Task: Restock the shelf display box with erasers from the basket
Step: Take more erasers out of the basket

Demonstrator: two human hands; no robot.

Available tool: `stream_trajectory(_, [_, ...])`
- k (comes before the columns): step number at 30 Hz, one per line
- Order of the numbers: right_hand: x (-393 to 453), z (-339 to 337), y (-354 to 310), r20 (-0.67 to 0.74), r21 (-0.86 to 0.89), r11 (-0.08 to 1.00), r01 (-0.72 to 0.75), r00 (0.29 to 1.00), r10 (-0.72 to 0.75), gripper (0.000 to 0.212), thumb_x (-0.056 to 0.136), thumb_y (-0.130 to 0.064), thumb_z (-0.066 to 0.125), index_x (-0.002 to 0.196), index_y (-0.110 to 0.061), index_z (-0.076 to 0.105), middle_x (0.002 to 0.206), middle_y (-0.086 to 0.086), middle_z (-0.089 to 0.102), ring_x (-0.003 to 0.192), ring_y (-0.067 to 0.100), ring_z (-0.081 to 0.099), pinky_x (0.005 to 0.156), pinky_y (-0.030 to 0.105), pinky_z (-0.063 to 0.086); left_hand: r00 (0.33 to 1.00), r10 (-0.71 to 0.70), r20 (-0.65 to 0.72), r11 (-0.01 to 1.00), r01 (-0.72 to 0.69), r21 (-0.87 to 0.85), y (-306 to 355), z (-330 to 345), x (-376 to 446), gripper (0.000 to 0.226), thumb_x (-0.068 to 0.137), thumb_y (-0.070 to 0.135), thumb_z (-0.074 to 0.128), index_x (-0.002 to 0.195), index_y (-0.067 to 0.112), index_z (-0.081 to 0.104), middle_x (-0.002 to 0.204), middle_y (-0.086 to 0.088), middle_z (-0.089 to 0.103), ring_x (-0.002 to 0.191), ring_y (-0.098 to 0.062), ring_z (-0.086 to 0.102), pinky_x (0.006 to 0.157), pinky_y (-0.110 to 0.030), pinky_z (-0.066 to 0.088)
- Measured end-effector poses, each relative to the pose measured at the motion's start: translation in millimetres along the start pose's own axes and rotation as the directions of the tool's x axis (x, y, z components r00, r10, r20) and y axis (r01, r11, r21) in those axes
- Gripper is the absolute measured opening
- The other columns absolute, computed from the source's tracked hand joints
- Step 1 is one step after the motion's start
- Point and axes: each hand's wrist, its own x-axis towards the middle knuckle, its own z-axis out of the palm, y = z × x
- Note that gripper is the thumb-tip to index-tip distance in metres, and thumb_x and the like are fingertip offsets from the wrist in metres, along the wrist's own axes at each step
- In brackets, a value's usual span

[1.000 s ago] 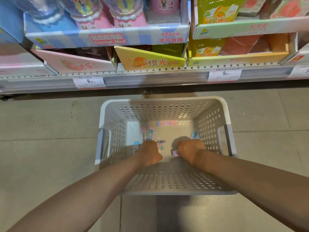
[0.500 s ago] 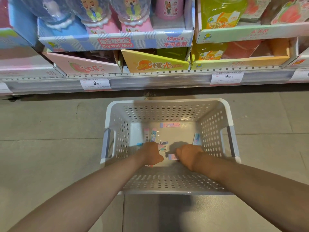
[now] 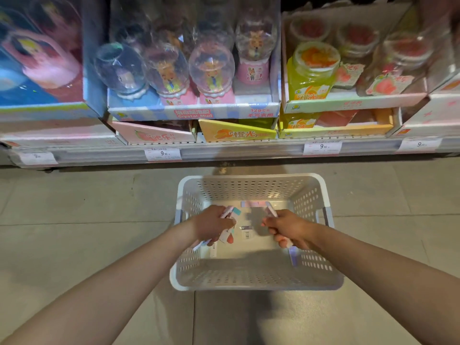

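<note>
My left hand and right hand have lifted off the floor of the basket since a moment ago, each now clutching several erasers. A few more still lie inside. The basket sits on grey floor tiles, near the shelf of toy jars.

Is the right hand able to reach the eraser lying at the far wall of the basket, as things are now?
Probably not at once. The way to the far eraser is open over the basket floor, but the right hand already grips erasers, so its fingers look too full.
</note>
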Motion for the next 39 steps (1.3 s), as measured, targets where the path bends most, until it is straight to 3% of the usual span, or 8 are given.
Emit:
stream_trajectory(3, [3.3,-5.3,2.9,-0.207,-0.39,0.912,-0.129,0.977,0.049,0.02,0.092,-0.004,0.038,0.075,-0.005,0.047,0.065,0.01,0.048,0.047,0.018,0.044,0.034,0.02,0.03,0.998,0.05,-0.03,0.998,-0.051,-0.022,9.9,-4.1,-13.8,0.028,0.093,0.015,0.046,0.115,-0.002,0.05,0.071,-0.009,0.068,0.038,-0.015,0.036,0.038,-0.018,0.031])
stream_trajectory(6, [5.8,-2.3,16.1,-0.243,-0.748,0.637,-0.186,0.97,-0.003,0.03,0.09,-0.004,0.039,0.117,0.001,0.052,0.113,0.021,0.06,0.096,0.032,0.062,0.059,0.025,0.048,0.996,0.089,-0.012,0.996,-0.089,-0.007,15.2,-5.0,-19.2,0.027,0.092,0.018,0.044,0.113,0.002,0.052,0.084,-0.015,0.071,0.045,-0.018,0.034,0.042,-0.021,0.03])
stream_trajectory(8, [14.7,3.5,33.1,-0.257,-0.815,0.54,-0.213,0.966,-0.007,0.039,0.092,-0.01,0.04,0.129,0.002,0.044,0.126,0.02,0.055,0.114,0.032,0.056,0.086,0.032,0.05,0.995,0.095,-0.021,0.995,-0.096,-0.011,16.6,-4.1,-18.3,0.028,0.092,0.019,0.044,0.112,0.0,0.052,0.09,-0.017,0.072,0.047,-0.02,0.034,0.043,-0.022,0.029])
stream_trajectory(11, [25.5,11.1,49.3,-0.294,-0.835,0.487,-0.258,0.956,0.003,0.039,0.094,-0.016,0.04,0.129,-0.001,0.043,0.127,0.018,0.054,0.115,0.03,0.056,0.093,0.035,0.048,0.994,0.096,-0.057,0.995,-0.097,-0.005,17.3,-1.3,-16.8,0.023,0.094,0.021,0.046,0.108,0.006,0.054,0.087,-0.013,0.072,0.048,-0.018,0.035,0.044,-0.021,0.03])
stream_trajectory(22, [33.0,18.0,54.9,-0.363,-0.839,0.467,-0.278,0.926,-0.101,0.038,0.093,-0.01,0.045,0.131,-0.009,0.041,0.125,0.014,0.056,0.114,0.024,0.057,0.093,0.031,0.049,0.979,0.163,-0.125,0.987,-0.163,0.008,9.6,-12.5,-12.9,0.033,0.095,0.019,0.044,0.097,-0.011,0.055,0.091,-0.022,0.071,0.042,-0.014,0.037,0.043,-0.019,0.032])
stream_trajectory(27, [38.8,10.7,35.1,-0.498,-0.74,0.599,-0.305,0.847,-0.184,0.035,0.093,-0.003,0.043,0.128,-0.006,0.041,0.125,0.014,0.056,0.113,0.028,0.059,0.091,0.034,0.051,0.979,0.161,-0.124,0.987,-0.158,0.028,13.6,-16.7,-9.2,0.025,0.096,0.02,0.045,0.092,-0.002,0.055,0.09,-0.019,0.072,0.035,-0.01,0.04,0.042,-0.018,0.035])
stream_trajectory(36, [57.1,6.1,25.0,-0.376,-0.563,0.786,-0.253,0.926,0.029,0.044,0.098,-0.03,0.031,0.137,-0.01,0.038,0.139,0.013,0.046,0.125,0.031,0.047,0.106,0.041,0.04,0.983,0.134,-0.129,0.991,-0.136,-0.01,16.4,-20.9,-4.5,0.019,0.095,0.019,0.046,0.103,0.004,0.053,0.074,-0.008,0.067,0.048,-0.016,0.042,0.039,-0.019,0.035])
stream_trajectory(39, [47.3,8.6,19.1,-0.392,-0.478,0.86,-0.179,0.92,-0.026,0.046,0.097,-0.035,0.033,0.122,-0.002,0.053,0.12,0.017,0.061,0.11,0.033,0.059,0.097,0.039,0.047,0.981,0.141,-0.136,0.988,-0.148,-0.04,21.3,-21.4,-14.1,0.01,0.095,0.017,0.046,0.09,0.016,0.055,0.071,-0.007,0.067,0.046,-0.016,0.041,0.041,-0.021,0.033])
